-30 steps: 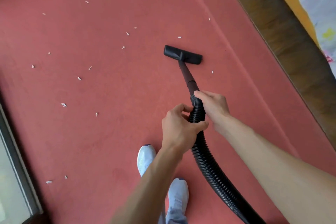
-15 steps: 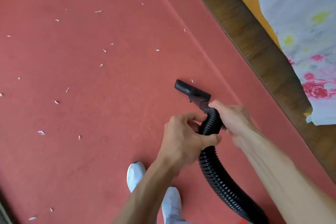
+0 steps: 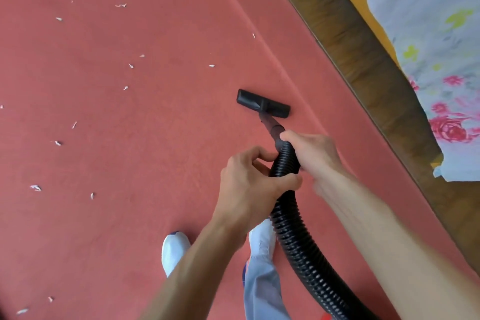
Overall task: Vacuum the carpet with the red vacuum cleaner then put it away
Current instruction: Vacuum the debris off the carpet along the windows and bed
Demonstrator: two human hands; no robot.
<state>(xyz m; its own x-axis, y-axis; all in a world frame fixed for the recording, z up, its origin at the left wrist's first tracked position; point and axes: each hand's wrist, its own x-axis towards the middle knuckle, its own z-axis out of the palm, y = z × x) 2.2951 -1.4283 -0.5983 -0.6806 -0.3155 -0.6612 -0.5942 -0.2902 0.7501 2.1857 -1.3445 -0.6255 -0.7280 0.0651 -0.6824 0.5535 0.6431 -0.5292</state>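
Note:
A black ribbed vacuum hose [image 3: 298, 241] runs from the bottom right up to a short tube and a flat black floor nozzle [image 3: 262, 103] that lies on the red carpet [image 3: 130, 163]. My left hand [image 3: 249, 184] grips the hose from the left. My right hand [image 3: 311, 153] grips it just above, near the tube's joint. Several white scraps, such as one scrap [image 3: 35, 187], lie scattered on the carpet's left half. Only a small red bit of the vacuum body [image 3: 326, 316] shows at the bottom edge.
A dark wooden bed frame [image 3: 363, 60] runs diagonally along the carpet's right side, with a floral sheet [image 3: 441, 34] hanging over it. My white shoes [image 3: 174, 252] stand on the carpet below my hands. A raised fold in the carpet [image 3: 259, 41] runs parallel to the frame.
The nozzle was pulled back toward me half a second ago and has now been pushed forward again. Both hands keep their grip on the hose.

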